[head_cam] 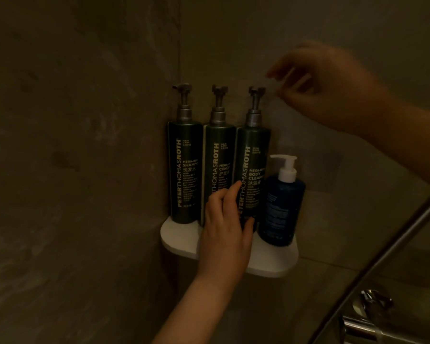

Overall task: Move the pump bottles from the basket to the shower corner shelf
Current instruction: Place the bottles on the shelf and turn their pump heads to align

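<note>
Three tall dark green pump bottles stand upright in a row on the white corner shelf (271, 264): shampoo (184, 175), conditioner (217, 165) and body cleanser (255, 165). A shorter blue pump bottle (281, 207) with a white pump stands at the right end, touching the cleanser. My left hand (224, 227) reaches in from below, its fingers against the lower front of the cleanser and conditioner bottles. My right hand (323, 85) is blurred, held in the air just right of the cleanser's pump head, fingers loosely curled and holding nothing.
Dark stone-look tiled walls meet in the corner behind the shelf. A chrome rail (382, 259) runs diagonally at the lower right, with a chrome shower valve (372, 316) below it. The basket is out of view.
</note>
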A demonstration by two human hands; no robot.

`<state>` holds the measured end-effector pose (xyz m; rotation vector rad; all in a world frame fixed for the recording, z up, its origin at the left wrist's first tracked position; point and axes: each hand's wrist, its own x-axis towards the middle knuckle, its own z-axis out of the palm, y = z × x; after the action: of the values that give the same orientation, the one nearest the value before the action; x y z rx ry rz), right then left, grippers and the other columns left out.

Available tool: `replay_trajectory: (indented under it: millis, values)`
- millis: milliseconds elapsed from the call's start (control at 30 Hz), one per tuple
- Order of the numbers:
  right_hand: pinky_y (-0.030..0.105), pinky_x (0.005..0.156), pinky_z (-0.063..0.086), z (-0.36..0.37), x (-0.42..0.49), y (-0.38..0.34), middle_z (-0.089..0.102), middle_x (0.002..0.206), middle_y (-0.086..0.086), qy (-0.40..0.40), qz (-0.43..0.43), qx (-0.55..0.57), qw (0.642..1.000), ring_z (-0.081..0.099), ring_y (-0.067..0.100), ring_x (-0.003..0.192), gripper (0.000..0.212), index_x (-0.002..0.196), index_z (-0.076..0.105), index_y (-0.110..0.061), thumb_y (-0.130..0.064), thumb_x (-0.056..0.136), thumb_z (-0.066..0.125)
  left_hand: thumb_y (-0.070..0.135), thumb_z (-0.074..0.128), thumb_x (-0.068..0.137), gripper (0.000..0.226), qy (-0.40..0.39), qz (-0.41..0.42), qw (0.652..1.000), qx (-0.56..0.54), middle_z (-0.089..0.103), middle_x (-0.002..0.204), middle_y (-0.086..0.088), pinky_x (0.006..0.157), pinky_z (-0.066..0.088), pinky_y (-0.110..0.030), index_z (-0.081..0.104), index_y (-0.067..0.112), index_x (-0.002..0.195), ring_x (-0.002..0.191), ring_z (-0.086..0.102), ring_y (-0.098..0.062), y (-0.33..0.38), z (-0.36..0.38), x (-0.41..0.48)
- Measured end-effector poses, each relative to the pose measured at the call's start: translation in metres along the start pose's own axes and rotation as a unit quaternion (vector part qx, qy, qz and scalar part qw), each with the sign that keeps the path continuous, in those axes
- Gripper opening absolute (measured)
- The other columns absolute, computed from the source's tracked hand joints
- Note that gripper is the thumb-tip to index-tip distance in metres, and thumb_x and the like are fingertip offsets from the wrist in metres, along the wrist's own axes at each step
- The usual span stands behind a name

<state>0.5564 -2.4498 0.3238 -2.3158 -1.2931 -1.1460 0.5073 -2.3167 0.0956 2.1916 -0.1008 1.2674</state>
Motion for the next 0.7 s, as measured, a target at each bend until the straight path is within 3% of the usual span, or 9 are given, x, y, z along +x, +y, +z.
replay_trajectory:
  millis: [67,167,233,333,500,700]
  values:
    - [0.011,0.066,0.041,0.002,-0.017,0.001,0.059,0.094,-0.005,-0.032,0.018,0.004,0.999,0.054,0.001,0.076,0.019,0.104,0.063,-0.020,-0.026,0.088,0.053,0.020,0.066,0.086,0.066,0.002,0.019,1.000,-0.007,0.039,0.131,-0.003,0.090,0.048,-0.029,0.031,0.021,0.141,0.115,0.048,-0.016,0.000,-0.003,-0.005]
    - [0.020,0.065,0.045,0.008,-0.037,0.005,0.065,0.089,-0.004,-0.206,0.072,-0.029,0.976,0.057,0.001,0.076,0.018,0.102,0.063,-0.024,-0.031,0.088,0.056,0.023,0.064,0.086,0.063,-0.017,0.027,0.999,-0.012,0.040,0.129,0.003,0.085,0.045,-0.023,0.029,0.027,0.139,0.113,0.047,-0.011,0.004,-0.003,-0.014]
    - [0.029,0.069,0.050,0.014,-0.047,0.006,0.067,0.091,-0.002,-0.272,0.103,-0.049,0.955,0.060,0.009,0.078,0.023,0.107,0.063,-0.022,-0.033,0.088,0.057,0.024,0.063,0.088,0.058,-0.034,0.030,0.999,-0.013,0.043,0.128,0.004,0.085,0.046,-0.025,0.032,0.026,0.137,0.112,0.047,-0.010,0.005,-0.001,-0.019]
    - [0.035,0.076,0.051,0.021,-0.055,0.009,0.067,0.096,0.000,-0.256,0.133,-0.040,0.957,0.061,0.015,0.083,0.029,0.113,0.061,-0.020,-0.034,0.087,0.059,0.026,0.061,0.089,0.052,-0.051,0.032,0.998,-0.011,0.045,0.127,0.003,0.086,0.047,-0.026,0.037,0.022,0.136,0.111,0.048,-0.010,0.006,0.002,-0.024]
    - [0.014,0.058,0.038,0.030,-0.060,0.011,0.060,0.083,-0.006,-0.189,0.141,-0.023,0.971,0.054,0.008,0.071,0.020,0.103,0.064,-0.018,-0.028,0.087,0.061,0.031,0.058,0.090,0.051,-0.070,0.027,0.997,-0.018,0.045,0.127,0.005,0.087,0.043,-0.022,0.038,0.023,0.136,0.111,0.047,-0.008,0.009,0.006,-0.028]
    - [0.016,0.056,0.036,0.027,-0.064,0.011,0.058,0.075,-0.009,-0.178,0.138,-0.005,0.974,0.050,-0.002,0.065,0.010,0.097,0.063,-0.019,-0.018,0.087,0.061,0.038,0.056,0.090,0.054,-0.082,0.002,0.996,-0.047,0.043,0.130,0.007,0.090,0.039,-0.020,0.036,0.024,0.138,0.113,0.042,-0.002,0.009,0.005,-0.030]
